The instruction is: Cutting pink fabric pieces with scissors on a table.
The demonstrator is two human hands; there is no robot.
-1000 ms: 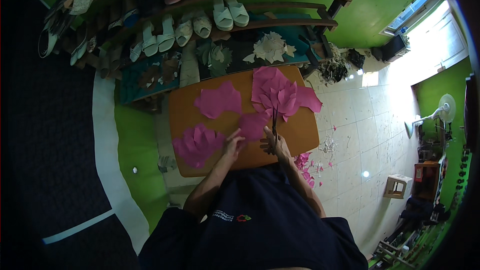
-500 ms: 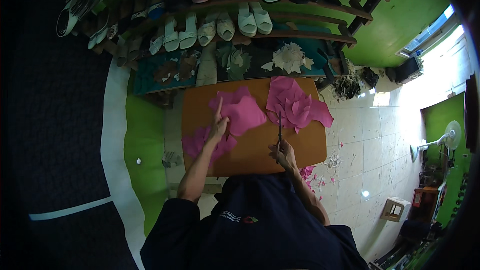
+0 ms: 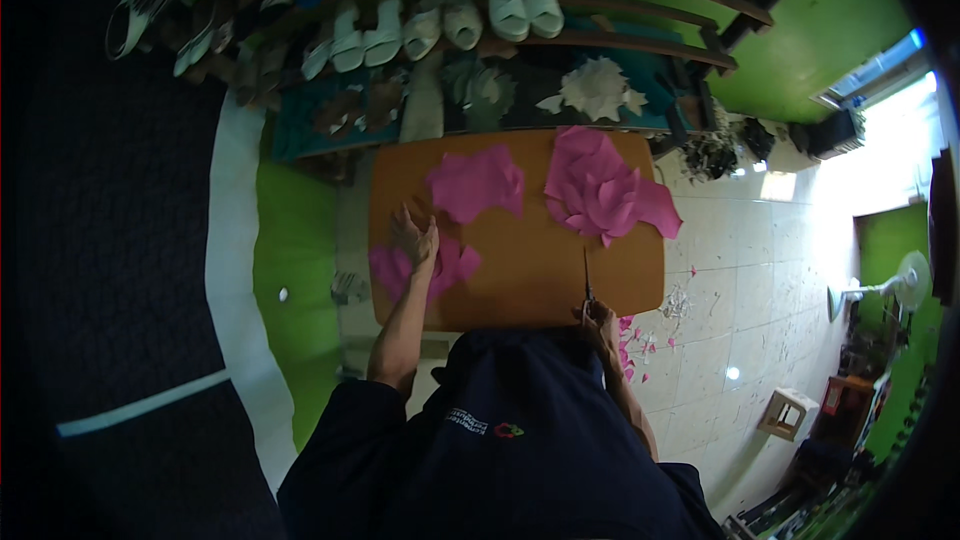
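Observation:
My left hand [image 3: 414, 237] is open, its fingers spread over a pile of pink cut pieces [image 3: 455, 268] at the near left of the brown table [image 3: 520, 285]; whether it touches them I cannot tell. Beyond it a larger pink sheet piece [image 3: 476, 183] with a jagged outline lies flat. My right hand [image 3: 598, 320] grips a pair of scissors [image 3: 588, 285] by the handles near the table's front edge, blades pointing away from me and looking closed. Past the blade tips, at the far right, lies a heap of pink petal-shaped pieces [image 3: 600, 190].
Behind the table, a low surface holds white cut pieces [image 3: 597, 90] and green ones [image 3: 480, 90]. Racks of shoes [image 3: 380, 35] rise above it. Pink scraps [image 3: 628, 345] litter the tiled floor at right, where a small stool [image 3: 788, 413] and a white fan [image 3: 910, 280] stand.
My left hand has let go of the larger pink piece, which now lies flat, and has moved left and opened. My right hand has drawn the scissors back toward me, away from the petal heap.

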